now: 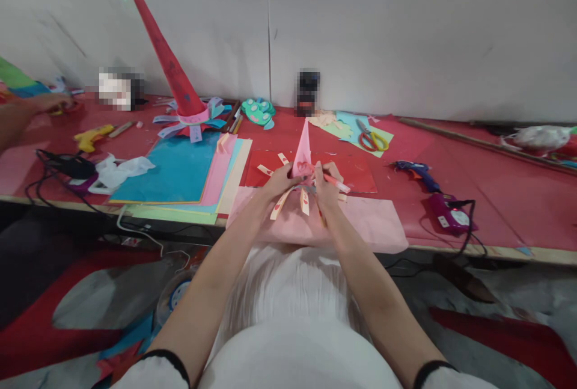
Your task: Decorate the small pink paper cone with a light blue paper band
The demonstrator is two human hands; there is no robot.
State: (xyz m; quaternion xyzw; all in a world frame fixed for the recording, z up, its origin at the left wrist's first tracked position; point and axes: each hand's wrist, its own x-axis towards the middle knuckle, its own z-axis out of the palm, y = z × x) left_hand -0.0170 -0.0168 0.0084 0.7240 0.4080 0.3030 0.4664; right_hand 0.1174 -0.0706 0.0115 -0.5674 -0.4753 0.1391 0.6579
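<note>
A pink paper cone (303, 143) stands upright in front of me, with a red heart drawn on its side. Cream paper strips (305, 201) marked with red spread out around its base. My left hand (282, 180) grips the cone low on its left side. In my right hand (327, 180) is a red marker (337, 183), its tip end close to the heart. The exact contact of the tip is hard to make out. Under the work lie a red sheet (360, 175) and a pink sheet (369, 220) at the table's front edge.
A tall red paper cone hat (169, 58) stands at the back left, behind blue paper sheets (166, 169). Scissors (372, 138) lie on coloured paper at the back. Blue glue gun (417, 172) and purple power strip (451, 214) are on the right. Another person's hand (49, 102) is at far left.
</note>
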